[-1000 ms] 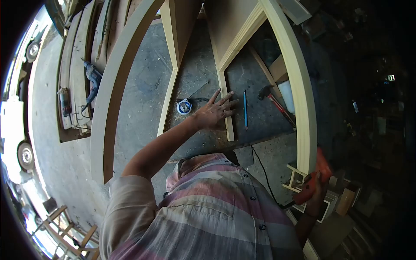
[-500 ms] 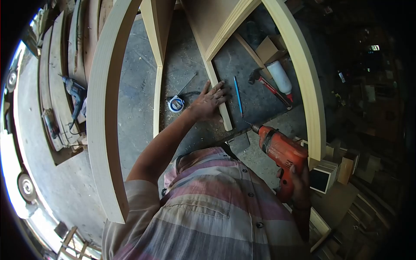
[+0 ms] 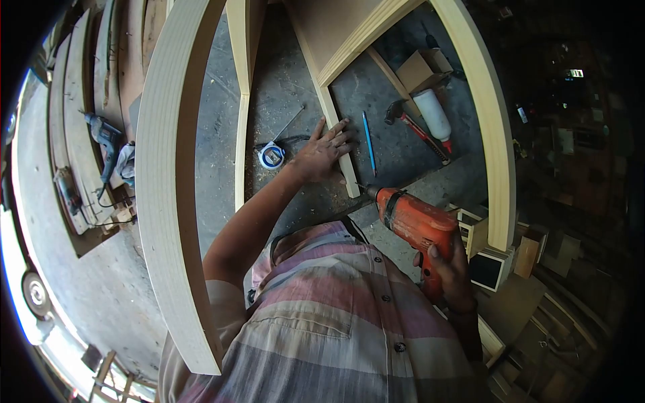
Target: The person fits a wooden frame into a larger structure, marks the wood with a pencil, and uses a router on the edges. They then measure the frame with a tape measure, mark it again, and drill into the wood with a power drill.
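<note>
My left hand (image 3: 325,153) rests palm down across a narrow wooden leg (image 3: 327,106) of a pale frame, its fingers spread over the wood. With my right hand (image 3: 449,269) I grip the handle of an orange power drill (image 3: 418,218). Its bit points left, the tip right at the side of the leg near its lower end. A blue pencil (image 3: 369,142) lies just right of my left hand. To the left of that hand sits a blue and white tape measure (image 3: 271,156), with a thin metal rod (image 3: 291,123) beside it.
Curved wooden frame members rise close on the left (image 3: 168,168) and right (image 3: 494,134). A hammer (image 3: 418,131), a white bottle (image 3: 432,115) and a cardboard box (image 3: 423,69) lie on the dark tabletop (image 3: 282,80). A blue drill (image 3: 106,144) sits on planks at far left.
The drill in my right hand has moved left and slightly up, bringing its bit to the leg. My left hand keeps its place on the wood. The view has shifted slightly.
</note>
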The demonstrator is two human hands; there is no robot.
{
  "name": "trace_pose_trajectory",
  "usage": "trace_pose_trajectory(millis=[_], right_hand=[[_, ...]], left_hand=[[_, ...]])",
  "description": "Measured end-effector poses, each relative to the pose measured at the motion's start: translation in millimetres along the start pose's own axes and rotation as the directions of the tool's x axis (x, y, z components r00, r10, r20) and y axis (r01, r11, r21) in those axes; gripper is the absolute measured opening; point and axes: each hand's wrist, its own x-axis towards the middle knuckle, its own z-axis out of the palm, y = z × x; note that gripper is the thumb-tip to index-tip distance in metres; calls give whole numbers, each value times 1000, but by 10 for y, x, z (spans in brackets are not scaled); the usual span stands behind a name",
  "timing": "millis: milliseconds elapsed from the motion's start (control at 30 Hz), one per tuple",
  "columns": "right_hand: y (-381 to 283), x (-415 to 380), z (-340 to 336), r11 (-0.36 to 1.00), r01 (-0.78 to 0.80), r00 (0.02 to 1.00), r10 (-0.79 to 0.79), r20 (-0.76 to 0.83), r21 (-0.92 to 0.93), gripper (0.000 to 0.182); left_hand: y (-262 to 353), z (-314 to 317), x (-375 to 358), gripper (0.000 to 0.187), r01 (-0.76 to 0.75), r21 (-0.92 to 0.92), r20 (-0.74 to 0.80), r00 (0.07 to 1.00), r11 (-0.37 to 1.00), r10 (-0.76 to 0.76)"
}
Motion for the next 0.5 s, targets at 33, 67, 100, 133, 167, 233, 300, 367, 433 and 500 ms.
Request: trace_pose_trajectory(millis=[33,67,100,133,167,233,300,367,433,500], right_hand=[[6,0,2,1000,1,1000,-1,3,-7,61],[6,3,1,1000,0,1000,0,3,-10,61],[6,6,1,1000,-11,1000,11,6,-9,61],[10,9,1,1000,-22,1000,22,8,-7,61],[18,14,3,1000,-23,1000,23,10,-9,61],[33,25,7,1000,-6,1000,6,9,-12,61],[17,25,7,1000,-20,1000,20,14,-11,61],[20,30,10,999,-35,999,35,19,-8,61],[44,44,12,1000,-3,1000,3,17,-9,61],[38,51,3,1000,-4,1000,5,25,-17,61]], left_hand=[[-8,13,-4,98,-9,-4,-12,1000,1000,9],[-18,22,-2,98,-19,-7,-26,999,1000,18],[-13,13,-2,98,-17,-10,-27,999,1000,17],[-8,4,-4,97,-16,-15,-27,999,1000,16],[-4,-7,-8,97,-15,-19,-28,1000,1000,14],[-9,0,-10,96,-14,-17,-28,1000,1000,14],[-10,1,-4,95,-15,-16,-28,1000,1000,14],[-8,-1,-5,94,-16,-2,-21,1000,1000,16],[-7,-5,-8,93,-17,7,-21,1000,1000,17],[-9,3,-10,92,-18,15,-20,1000,1000,18]])
